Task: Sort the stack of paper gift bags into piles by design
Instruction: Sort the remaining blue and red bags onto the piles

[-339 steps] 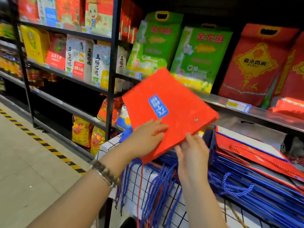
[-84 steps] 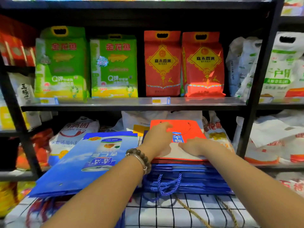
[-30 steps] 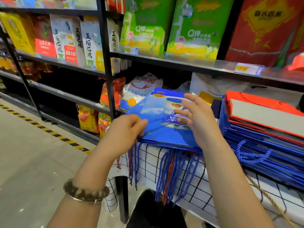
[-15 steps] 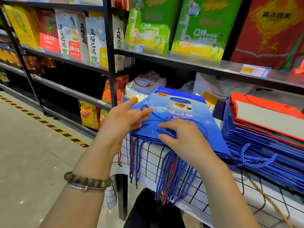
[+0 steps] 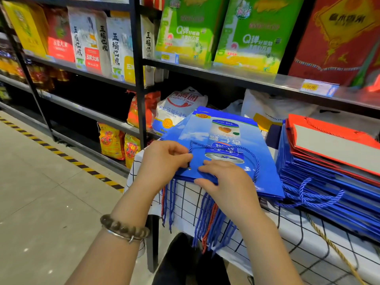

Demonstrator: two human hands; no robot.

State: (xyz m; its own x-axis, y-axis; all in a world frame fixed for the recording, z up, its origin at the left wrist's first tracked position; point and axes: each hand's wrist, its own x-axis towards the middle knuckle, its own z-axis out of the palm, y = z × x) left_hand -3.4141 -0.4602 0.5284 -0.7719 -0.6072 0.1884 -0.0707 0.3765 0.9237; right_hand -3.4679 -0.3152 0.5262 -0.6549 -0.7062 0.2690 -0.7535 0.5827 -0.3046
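A blue gift bag with a printed can (image 5: 226, 140) lies flat on top of the left pile, its blue cord handle looped across its face. My left hand (image 5: 164, 161) pinches that cord near the bag's near left corner. My right hand (image 5: 224, 179) presses on the bag's near edge with its fingers curled over it. To the right stands a taller stack of bags (image 5: 329, 173), mostly blue, with red bags (image 5: 329, 130) on top. Blue and red cord handles (image 5: 205, 219) hang over the table's front edge beneath my hands.
The piles rest on a table with a white, black-gridded cloth (image 5: 308, 233). A black metal shelf (image 5: 226, 77) with rice and flour sacks stands close behind and above. An upright post (image 5: 138, 79) rises left of the pile. Tiled aisle floor (image 5: 51, 192) lies to the left.
My left hand closed from flat on the bag's corner to a pinch on its cord. My right hand slid slightly toward the bag's near edge. The view has moved in closer.
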